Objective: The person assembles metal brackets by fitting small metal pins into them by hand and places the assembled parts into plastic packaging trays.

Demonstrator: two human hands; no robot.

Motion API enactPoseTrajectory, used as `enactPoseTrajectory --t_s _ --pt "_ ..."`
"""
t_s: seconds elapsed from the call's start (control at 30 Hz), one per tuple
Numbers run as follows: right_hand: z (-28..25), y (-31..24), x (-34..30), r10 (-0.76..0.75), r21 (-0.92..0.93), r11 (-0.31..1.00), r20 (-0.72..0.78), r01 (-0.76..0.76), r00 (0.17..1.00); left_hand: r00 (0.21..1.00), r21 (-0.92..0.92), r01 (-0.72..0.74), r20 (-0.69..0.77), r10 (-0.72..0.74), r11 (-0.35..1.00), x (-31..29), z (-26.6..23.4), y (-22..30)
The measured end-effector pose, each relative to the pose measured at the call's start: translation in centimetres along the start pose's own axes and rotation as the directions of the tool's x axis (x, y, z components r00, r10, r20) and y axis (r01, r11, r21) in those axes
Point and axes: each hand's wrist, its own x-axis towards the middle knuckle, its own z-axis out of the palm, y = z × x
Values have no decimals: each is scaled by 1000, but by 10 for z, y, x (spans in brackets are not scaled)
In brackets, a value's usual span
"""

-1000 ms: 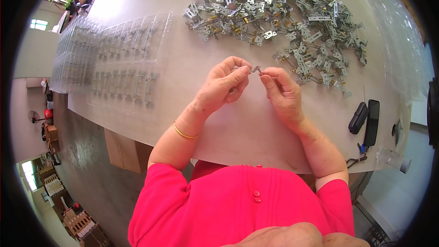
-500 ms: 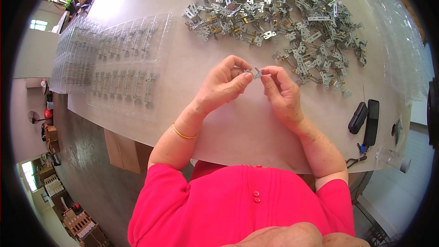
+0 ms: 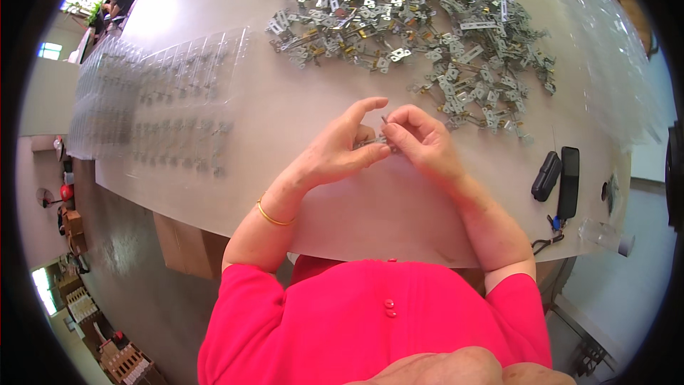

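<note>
Above the table, my left hand [image 3: 340,148] holds a small grey metal bracket [image 3: 380,140] low between thumb and curled fingers, its index finger raised and arched away. Close against it, my right hand [image 3: 422,144] is closed in a pinch, thumb and index finger together at the bracket's upper end. A thin bit of metal sticks up at those fingertips. Much of the bracket is hidden by the fingers. Beyond my hands lies a large heap of metal brackets [image 3: 463,64], some with brass-coloured parts.
Clear plastic trays [image 3: 235,75] holding rows of brackets lie at the left, beside a stack of trays [image 3: 107,100]. Clear plastic sheeting [image 3: 613,57] covers the right edge. Near it are a black phone [image 3: 568,182], a dark case [image 3: 546,176] and a clear cylinder [image 3: 605,235].
My left index finger has lifted off the bracket. My right hand has come in closer to the left, its fingertips now on the bracket. The whole view has shifted slightly.
</note>
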Motion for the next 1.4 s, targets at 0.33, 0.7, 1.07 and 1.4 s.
enactPoseTrajectory --t_s 0.33,0.7,1.07,1.4 --pt "-1 -7 0 -521 -333 803 8 493 854 978 -363 174 -46 -204 915 1 -6 6" --pt "4 -1 2 -448 -201 877 -12 437 894 984 -623 176 84 -158 762 1 -5 9" --pt "-3 8 6 -115 326 931 -155 161 981 956 -296 -274 -185 227 915 4 -2 -14" --pt "14 -1 -2 -258 42 962 -184 270 948 989 -401 -54 -146 -5 914 3 -6 -18"
